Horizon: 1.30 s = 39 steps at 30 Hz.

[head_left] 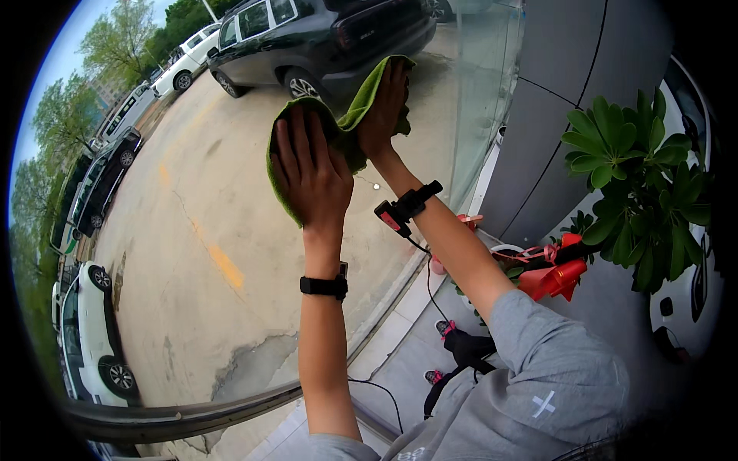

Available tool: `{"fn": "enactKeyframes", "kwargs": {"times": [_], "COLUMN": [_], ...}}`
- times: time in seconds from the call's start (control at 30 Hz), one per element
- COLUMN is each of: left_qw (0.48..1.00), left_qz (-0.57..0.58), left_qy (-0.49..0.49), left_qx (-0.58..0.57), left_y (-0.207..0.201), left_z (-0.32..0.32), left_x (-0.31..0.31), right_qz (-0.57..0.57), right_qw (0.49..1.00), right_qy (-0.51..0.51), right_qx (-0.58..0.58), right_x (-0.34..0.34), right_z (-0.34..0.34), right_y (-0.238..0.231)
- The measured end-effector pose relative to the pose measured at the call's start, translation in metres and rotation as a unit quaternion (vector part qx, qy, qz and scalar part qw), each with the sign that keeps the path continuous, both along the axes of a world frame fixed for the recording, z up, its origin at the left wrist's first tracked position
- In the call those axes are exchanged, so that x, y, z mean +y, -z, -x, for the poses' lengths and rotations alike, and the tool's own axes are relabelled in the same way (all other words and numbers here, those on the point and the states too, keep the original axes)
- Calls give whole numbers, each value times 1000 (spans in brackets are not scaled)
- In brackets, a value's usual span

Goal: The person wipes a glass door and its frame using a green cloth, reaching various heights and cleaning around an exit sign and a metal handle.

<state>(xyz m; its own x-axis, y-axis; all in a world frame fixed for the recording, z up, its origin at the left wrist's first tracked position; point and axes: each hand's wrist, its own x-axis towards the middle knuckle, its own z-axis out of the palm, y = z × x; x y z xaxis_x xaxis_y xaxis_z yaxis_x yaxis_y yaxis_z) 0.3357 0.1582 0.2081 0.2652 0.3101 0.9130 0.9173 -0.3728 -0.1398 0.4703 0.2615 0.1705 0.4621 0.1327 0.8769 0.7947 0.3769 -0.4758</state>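
Spreads one green, soft-looking fabric cloth [350,146] beneath the bare left hand [314,169] and the bare right hand [384,115], apparently against a clear glass pane [484,115], raised toward the top middle of the view. Shows the left fingers [300,138] stretched long and slightly apart, laid over the cloth rather than curled round it; shows the right fingers stretched too, closer together, over its other half. Cannot tell whether the right thumb pinches an edge, nor how firmly either palm presses.

To work well, by judgement, smooth the dip in the cloth between the hands, so as to bring more fabric flat to the glass. Press evenly with both palms, sweep at one pace, and overlap each pass slightly. Mind the thin black cable [430,280] below the right wrist.

Count one cloth, two hands, one black wrist strap [323,286] at left, and one strapped black device with a red face [393,218] at right. Count two dark shoes with pink laces [444,328], one broad-leaved green plant [607,146] and one glossy red wrapping [555,280] beside it. Beyond the glass, count one large black SUV [261,46] and at least four other parked vehicles, including one white SUV [92,330] at lower left.
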Motion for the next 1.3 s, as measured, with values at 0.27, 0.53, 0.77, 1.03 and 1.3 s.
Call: {"fn": "enactKeyframes", "kwargs": {"times": [0.27, 0.53, 0.77, 1.03, 1.3], "left_qw": [986, 981, 987, 989, 935], "left_qz": [-45, 4, 38, 118, 316], "left_qy": [-161, -190, -148, -21, 123], "left_qx": [-20, 25, 56, 86, 108], "left_y": [18, 122, 183, 260, 412], "left_z": [143, 189, 144, 30, 34], "left_x": [-68, -92, -71, -19, -24], "right_qz": [-25, 9, 9, 86, 190], "right_qw": [984, 975, 984, 994, 967], "right_qy": [-141, -160, -141, -72, -105], "right_qx": [-106, -155, -112, -1, 133], "right_x": [-95, -120, -88, -45, -62], "right_z": [151, 180, 132, 37, 50], "right_y": [-5, 80, 174, 301, 445]}}
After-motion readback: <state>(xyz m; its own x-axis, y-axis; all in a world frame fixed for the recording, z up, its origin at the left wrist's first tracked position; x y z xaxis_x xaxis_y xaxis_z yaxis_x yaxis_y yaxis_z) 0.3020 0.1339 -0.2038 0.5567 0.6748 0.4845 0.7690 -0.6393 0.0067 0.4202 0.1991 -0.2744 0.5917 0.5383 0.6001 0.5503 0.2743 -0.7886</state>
